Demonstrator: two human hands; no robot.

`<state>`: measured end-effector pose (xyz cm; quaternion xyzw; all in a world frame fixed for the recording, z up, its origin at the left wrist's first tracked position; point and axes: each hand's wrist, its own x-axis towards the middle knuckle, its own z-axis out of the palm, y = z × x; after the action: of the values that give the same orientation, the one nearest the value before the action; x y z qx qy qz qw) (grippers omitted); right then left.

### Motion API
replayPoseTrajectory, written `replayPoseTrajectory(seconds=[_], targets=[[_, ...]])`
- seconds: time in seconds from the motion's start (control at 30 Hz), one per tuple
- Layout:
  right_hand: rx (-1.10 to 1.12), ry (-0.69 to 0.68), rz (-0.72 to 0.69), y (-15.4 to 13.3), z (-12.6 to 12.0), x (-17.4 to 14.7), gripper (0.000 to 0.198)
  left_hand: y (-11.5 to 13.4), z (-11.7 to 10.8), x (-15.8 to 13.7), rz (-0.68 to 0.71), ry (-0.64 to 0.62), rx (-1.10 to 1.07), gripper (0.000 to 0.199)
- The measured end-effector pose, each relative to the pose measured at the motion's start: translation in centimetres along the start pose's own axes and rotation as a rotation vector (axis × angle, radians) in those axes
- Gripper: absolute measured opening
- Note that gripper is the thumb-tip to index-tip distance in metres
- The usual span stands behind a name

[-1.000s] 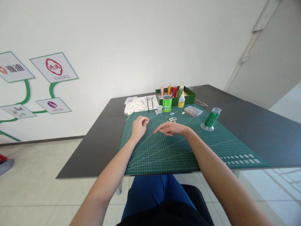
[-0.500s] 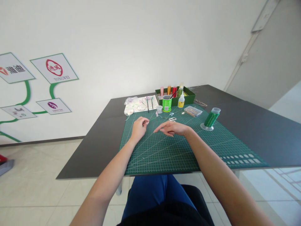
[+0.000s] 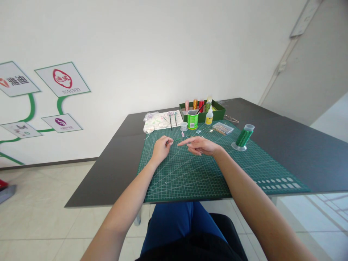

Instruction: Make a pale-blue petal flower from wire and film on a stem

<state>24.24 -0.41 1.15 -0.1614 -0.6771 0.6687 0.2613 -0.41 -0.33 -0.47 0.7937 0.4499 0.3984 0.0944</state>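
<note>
My left hand point(image 3: 162, 148) is closed in a pinch on a thin green stem point(image 3: 177, 139), which sticks out to the right above the cutting mat. A small pale pink piece point(image 3: 182, 134) shows near the stem's far end. My right hand point(image 3: 200, 145) is just to the right, its index finger stretched toward the left hand and its other fingers loosely bent. I cannot make out any thread between the hands. Behind the right hand lie white-handled scissors point(image 3: 201, 136), mostly covered. A spool of green thread point(image 3: 244, 137) stands to the right on the green cutting mat point(image 3: 190, 177).
At the back are a green box point(image 3: 219, 115) with thread spools, a green tin point(image 3: 193, 120), a glue bottle point(image 3: 209, 116) and a small white tub point(image 3: 183, 126). A clear case point(image 3: 223, 128) lies right of them. White paper point(image 3: 157, 121) carries thin-stemmed pieces and plastic bags.
My right hand has risen slightly, its index finger now level and pointing left, covering more of the scissors. My left hand keeps its pinch and has barely moved.
</note>
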Motion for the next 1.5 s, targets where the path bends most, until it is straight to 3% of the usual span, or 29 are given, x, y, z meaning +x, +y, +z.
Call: replayPoseTrajectory(seconds=[0.83,1.5], targets=[[-0.012,-0.169,0.137,0.29,-0.20,0.14,0.038,0.12,-0.17,0.19,-0.036,0.028,0.008,0.015],[0.022,-0.170,0.093,0.41,-0.33,-0.12,0.035,-0.09,-0.14,0.15,-0.039,0.008,0.021,0.014]])
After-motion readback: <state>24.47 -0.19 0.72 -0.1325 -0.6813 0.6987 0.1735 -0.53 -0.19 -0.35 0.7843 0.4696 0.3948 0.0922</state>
